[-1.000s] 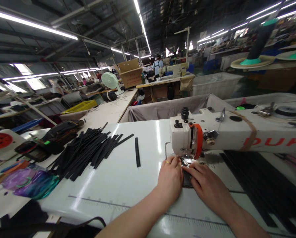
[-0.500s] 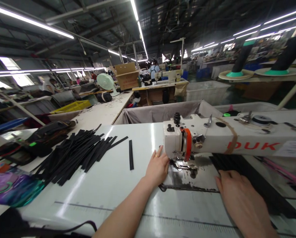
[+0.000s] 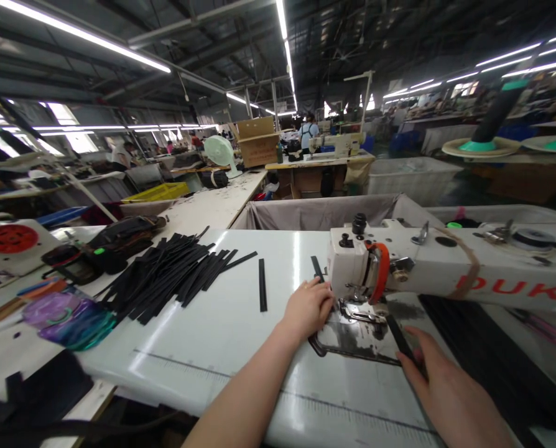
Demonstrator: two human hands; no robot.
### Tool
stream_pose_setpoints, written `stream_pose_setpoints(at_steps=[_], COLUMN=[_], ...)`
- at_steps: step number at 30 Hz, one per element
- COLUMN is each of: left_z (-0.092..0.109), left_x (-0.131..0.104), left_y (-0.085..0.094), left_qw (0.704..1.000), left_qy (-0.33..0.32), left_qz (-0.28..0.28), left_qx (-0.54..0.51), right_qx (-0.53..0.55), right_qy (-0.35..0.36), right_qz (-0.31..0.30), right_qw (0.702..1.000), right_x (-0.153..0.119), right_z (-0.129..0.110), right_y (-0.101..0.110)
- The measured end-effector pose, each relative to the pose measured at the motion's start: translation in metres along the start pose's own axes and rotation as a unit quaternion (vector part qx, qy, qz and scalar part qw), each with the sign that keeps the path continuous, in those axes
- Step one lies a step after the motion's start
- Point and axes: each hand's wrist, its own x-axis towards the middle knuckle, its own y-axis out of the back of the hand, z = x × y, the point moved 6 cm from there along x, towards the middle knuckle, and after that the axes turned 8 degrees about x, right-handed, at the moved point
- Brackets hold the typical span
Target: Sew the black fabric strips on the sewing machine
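Observation:
My left hand (image 3: 308,306) is closed beside the needle end of the white sewing machine (image 3: 399,264), its fingers curled on a short black fabric strip (image 3: 317,266) that sticks out past the fingertips. Right of the presser foot (image 3: 364,314), my right hand (image 3: 439,379) pinches another black fabric strip (image 3: 399,336) between thumb and fingers. That strip's far end points toward the foot. A single black strip (image 3: 262,285) lies apart on the white table, left of my left hand. Several long black strips (image 3: 474,348) lie under the machine arm, beyond my right hand.
A heap of black strips (image 3: 175,270) covers the table's left part. Farther left are a shiny purple-teal pouch (image 3: 68,317) and a second machine part with a red disc (image 3: 8,238). Thread cones (image 3: 497,118) stand at right; a cloth-lined bin (image 3: 319,213) stands behind the table.
My right hand has taken a black strip from the stack and brought it toward the presser foot. A strip now shows past my left fingers, which have curled. The view has shifted left.

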Motion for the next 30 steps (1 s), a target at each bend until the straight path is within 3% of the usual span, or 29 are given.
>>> stream_pose_setpoints(at_steps=[4,6,7,9,11,13,14,16,18,21,24,27,30], left_z=[-0.029,-0.03,-0.027,-0.014,0.002,0.012,0.013,0.011,0.01,0.011,0.017,0.023,0.027], left_x=[-0.014,-0.022,-0.024,-0.023,-0.023,-0.023,-0.022,-0.02,-0.017,-0.019,-0.022,-0.024,-0.024], left_y=[0.027,0.036,0.033,0.013,-0.011,-0.026,-0.03,-0.029,-0.018,0.002,0.004,0.001,0.001], left_qw=[0.977,0.973,0.975,0.954,0.884,0.825,0.817,0.845,0.907,0.97,0.993,0.998,0.999], left_qy=[0.191,0.202,0.19,0.165,0.171,0.204,0.222,0.235,0.207,0.149,0.077,0.008,0.005], left_qz=[0.067,0.109,0.105,0.017,-0.094,-0.139,-0.135,-0.097,-0.026,0.073,0.048,0.008,-0.006], left_qx=[0.06,0.022,-0.045,-0.248,-0.425,-0.508,-0.515,-0.47,-0.366,-0.176,-0.08,-0.065,-0.05], right_qx=[0.191,0.243,0.258,0.277,0.274,0.241,0.212,0.137,0.056,-0.03,-0.07,-0.078,-0.07], right_qy=[0.022,0.045,0.055,0.078,0.131,0.226,0.281,0.38,0.444,0.461,0.432,0.428,0.457], right_qz=[-0.063,-0.091,-0.095,-0.095,-0.095,-0.095,-0.089,-0.063,-0.03,0.001,0.022,0.034,0.033], right_qw=[0.979,0.965,0.96,0.953,0.948,0.939,0.932,0.912,0.894,0.887,0.899,0.9,0.886], right_x=[-0.005,-0.007,-0.008,-0.007,-0.004,-0.002,-0.002,-0.004,-0.005,-0.003,0.003,0.004,-0.001], right_z=[-0.027,-0.045,-0.053,-0.067,-0.078,-0.086,-0.089,-0.092,-0.091,-0.088,-0.088,-0.09,-0.09], right_y=[-0.011,-0.02,-0.024,-0.03,-0.031,-0.028,-0.026,-0.023,-0.024,-0.032,-0.036,-0.035,-0.034])
